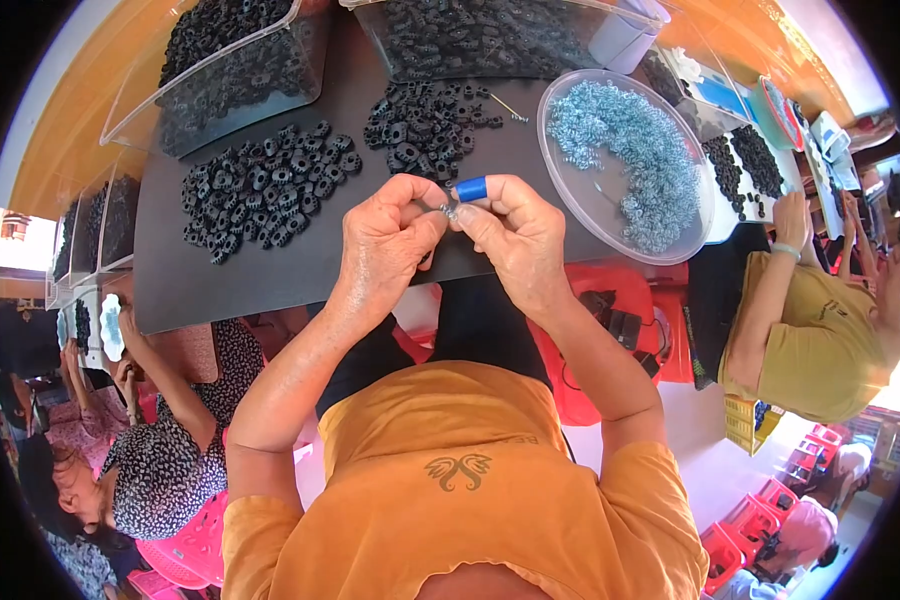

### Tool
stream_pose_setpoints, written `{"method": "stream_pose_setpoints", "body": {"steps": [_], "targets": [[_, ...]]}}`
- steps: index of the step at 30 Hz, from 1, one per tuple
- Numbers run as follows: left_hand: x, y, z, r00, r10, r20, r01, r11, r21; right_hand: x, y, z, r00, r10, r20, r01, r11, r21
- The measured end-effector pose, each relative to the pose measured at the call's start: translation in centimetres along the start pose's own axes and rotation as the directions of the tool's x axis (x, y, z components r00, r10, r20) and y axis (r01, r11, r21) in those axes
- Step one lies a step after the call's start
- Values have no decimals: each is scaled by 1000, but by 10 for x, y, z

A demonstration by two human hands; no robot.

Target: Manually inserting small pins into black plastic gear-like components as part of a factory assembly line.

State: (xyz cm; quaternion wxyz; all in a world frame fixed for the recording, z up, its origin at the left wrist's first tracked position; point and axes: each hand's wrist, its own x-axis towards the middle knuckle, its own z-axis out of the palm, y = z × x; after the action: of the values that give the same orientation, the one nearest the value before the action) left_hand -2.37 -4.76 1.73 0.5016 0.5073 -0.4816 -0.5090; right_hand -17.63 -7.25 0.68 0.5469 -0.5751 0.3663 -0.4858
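My left hand (395, 235) and my right hand (520, 240) meet above the near edge of the dark table, thumbs and index fingers pinched together. Between the fingertips is a small shiny metal piece (449, 212), which looks like a wire spring; the fingers cover most of it. A blue wrap (472, 188) sits round my right index finger. Just beyond my hands lies a heap of small black plastic parts (420, 135), with a wider heap of the same parts (265, 190) to the left. A round clear tray (705, 215) at the right holds many small silvery springs (645, 150).
Two clear bins, one at the far left (315, 85) and one at the far middle (370, 25), hold black parts. A thin metal rod (505, 105) lies near the middle heap. A red stool (570, 380) stands below the table. Other people work at both sides.
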Motion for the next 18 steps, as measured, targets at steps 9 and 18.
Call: {"method": "stream_pose_setpoints", "body": {"steps": [9,18], "targets": [[-2,-1,-3,999,39,31,-39,999,-9,-1,13,-1,998,-56,-29,58,993,98],[-1,-7,-3,996,70,-55,-63,990,128,-2,22,-2,989,-109,-95,110,994,-1]]}}
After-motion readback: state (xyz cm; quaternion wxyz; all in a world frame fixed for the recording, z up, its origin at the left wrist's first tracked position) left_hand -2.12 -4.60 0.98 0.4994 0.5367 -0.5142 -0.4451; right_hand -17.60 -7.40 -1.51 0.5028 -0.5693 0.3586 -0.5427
